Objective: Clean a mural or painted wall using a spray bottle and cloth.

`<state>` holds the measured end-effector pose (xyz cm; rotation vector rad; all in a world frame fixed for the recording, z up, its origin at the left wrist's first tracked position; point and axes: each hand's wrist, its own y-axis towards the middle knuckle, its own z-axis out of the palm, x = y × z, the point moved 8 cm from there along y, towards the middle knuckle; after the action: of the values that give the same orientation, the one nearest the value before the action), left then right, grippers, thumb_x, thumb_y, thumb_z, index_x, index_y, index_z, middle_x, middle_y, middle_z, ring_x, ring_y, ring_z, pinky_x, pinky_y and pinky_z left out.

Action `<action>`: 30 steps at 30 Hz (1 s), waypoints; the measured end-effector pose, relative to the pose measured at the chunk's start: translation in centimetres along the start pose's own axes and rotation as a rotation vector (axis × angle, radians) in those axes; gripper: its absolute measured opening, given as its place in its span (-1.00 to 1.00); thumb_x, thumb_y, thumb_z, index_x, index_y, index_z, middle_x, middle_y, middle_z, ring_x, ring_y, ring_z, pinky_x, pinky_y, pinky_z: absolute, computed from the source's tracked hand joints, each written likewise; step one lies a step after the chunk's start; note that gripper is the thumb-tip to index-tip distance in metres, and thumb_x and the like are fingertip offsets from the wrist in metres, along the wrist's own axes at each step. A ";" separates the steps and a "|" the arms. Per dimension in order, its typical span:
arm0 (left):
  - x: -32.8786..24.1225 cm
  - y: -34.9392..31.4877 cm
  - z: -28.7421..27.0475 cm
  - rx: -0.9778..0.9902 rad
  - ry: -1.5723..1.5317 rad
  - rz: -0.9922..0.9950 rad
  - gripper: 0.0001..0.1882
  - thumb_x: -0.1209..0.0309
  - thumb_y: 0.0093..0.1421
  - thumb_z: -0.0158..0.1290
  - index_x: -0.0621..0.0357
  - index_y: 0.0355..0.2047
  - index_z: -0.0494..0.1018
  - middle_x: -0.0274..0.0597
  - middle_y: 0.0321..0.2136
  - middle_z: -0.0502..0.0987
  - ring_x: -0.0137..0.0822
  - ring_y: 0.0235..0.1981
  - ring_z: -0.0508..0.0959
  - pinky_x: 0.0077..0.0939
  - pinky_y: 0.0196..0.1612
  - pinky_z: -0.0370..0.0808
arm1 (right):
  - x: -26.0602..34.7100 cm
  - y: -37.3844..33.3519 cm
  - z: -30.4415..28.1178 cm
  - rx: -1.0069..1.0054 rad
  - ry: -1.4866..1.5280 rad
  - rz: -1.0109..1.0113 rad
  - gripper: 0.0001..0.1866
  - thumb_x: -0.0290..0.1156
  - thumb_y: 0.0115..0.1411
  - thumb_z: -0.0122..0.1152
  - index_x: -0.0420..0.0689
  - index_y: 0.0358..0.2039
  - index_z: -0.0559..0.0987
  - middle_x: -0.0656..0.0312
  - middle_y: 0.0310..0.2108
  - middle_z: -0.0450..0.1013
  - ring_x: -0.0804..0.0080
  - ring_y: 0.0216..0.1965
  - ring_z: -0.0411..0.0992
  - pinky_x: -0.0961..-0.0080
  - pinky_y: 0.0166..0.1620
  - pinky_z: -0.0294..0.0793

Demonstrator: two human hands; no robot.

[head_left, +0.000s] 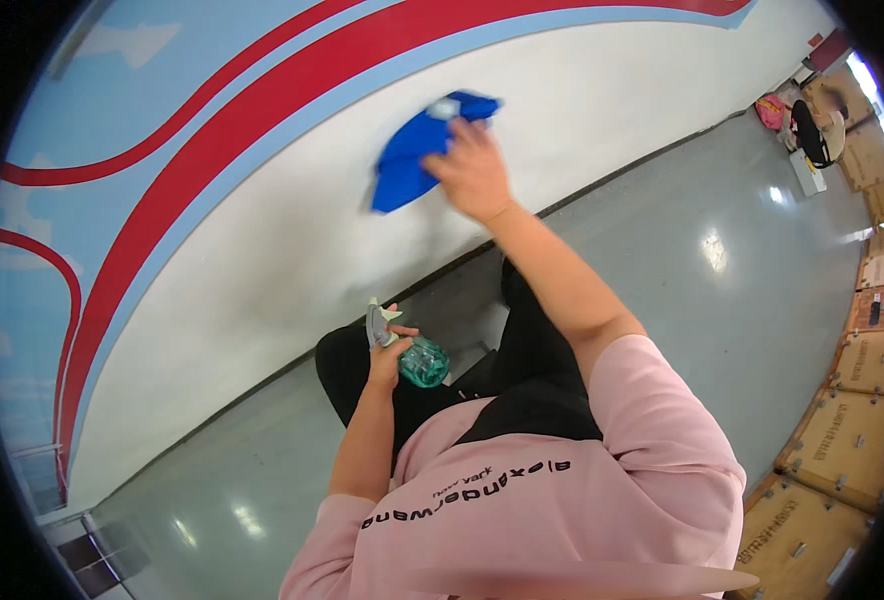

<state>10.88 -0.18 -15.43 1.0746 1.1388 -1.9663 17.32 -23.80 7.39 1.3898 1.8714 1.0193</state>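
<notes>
Against the white lower part of the wall (292,215) lies a blue cloth (405,158), spread out with a pale patch near its top. My right hand (474,172) reaches up to it and presses it to the wall, slightly blurred, its fingers bent over the cloth's right side. Lower down, by my bent knee, my left hand (388,362) is wrapped round the neck of a spray bottle (425,362). The bottle has a clear green body and a grey-white trigger head, and it is tilted, with its base toward the right.
Red and light blue painted bands (212,130) curve across the upper wall. A dark skirting strip meets the shiny grey floor (682,260). Wooden crates (842,430) line the right side. Far off at the upper right, a person (834,125) sits near a pink bag (770,112).
</notes>
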 end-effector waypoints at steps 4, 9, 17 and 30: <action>0.2 0.2 -0.5 0.018 -0.025 -0.019 -0.30 0.65 -0.16 -0.04 0.11 0.08 0.10 -0.15 -0.41 0.45 -0.37 -0.29 0.41 -0.52 -0.16 0.32 | -9.2 -0.9 -3.5 -0.197 -0.098 0.348 -0.66 -0.58 -0.23 -0.02 -0.23 -0.33 0.44 -0.10 -0.15 0.30 -0.08 -0.06 0.22 0.06 0.07 0.10; 0.2 0.2 0.0 0.022 -0.011 -0.052 -0.27 0.64 -0.18 -0.03 0.09 0.09 0.09 -0.16 -0.40 0.44 -0.37 -0.30 0.41 -0.50 -0.16 0.31 | -15.1 0.5 -6.8 -0.509 0.246 0.772 -0.48 -0.54 -0.04 -0.09 -0.23 0.02 0.26 -0.16 0.14 -0.02 -0.05 0.14 0.00 0.37 0.15 0.00; 0.9 0.4 -0.3 0.025 0.046 -0.049 -0.31 0.64 -0.15 -0.04 0.10 0.08 0.10 -0.15 -0.41 0.44 -0.36 -0.29 0.41 -0.48 -0.15 0.30 | 5.1 4.6 0.6 -0.306 0.280 0.395 -0.65 -0.50 -0.30 0.09 0.05 -0.38 0.50 0.02 -0.02 0.21 -0.17 0.12 0.00 -0.11 0.10 -0.05; 0.9 0.1 -1.0 -0.018 0.028 0.009 -0.28 0.64 -0.15 -0.05 0.11 0.10 0.06 -0.11 -0.39 0.45 -0.36 -0.32 0.41 -0.52 -0.18 0.32 | 2.6 3.0 -1.0 -0.109 0.131 -0.034 -0.63 -0.45 -0.32 0.11 0.11 -0.37 0.54 0.26 -0.22 0.34 0.19 -0.12 0.23 0.21 -0.07 0.22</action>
<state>10.85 0.60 -16.50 1.0995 1.1622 -1.9363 17.25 -21.03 10.41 1.2510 1.8955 1.2025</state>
